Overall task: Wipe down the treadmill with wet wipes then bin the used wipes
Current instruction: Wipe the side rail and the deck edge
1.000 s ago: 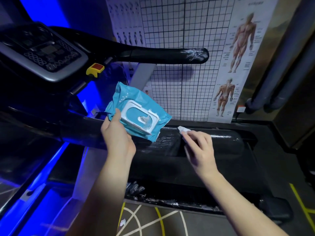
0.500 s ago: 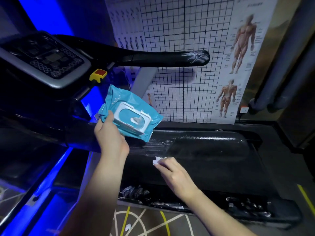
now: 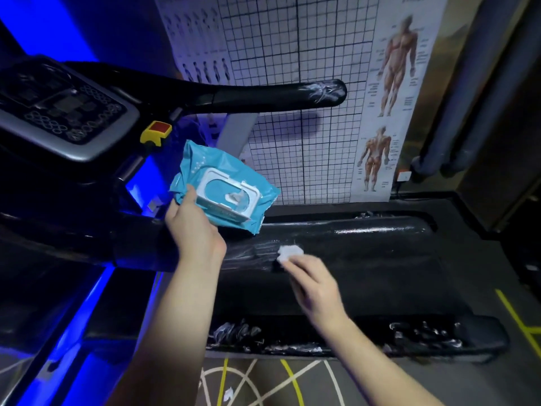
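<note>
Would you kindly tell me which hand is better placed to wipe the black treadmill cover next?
The right hand: it holds the wet wipe on the cover, while the left hand holds the wipes pack.

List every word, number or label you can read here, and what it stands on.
Nothing reads clearly.
Anatomy poster: heading and labels too small and blurred.
Console: button markings too dark and blurred.
Wipes pack: no legible print.

Small crumpled white wipe (image 3: pixel 289 252) on the glossy black treadmill rail (image 3: pixel 380 230), tilted teal wipes pack (image 3: pixel 225 189) up-left.
</note>
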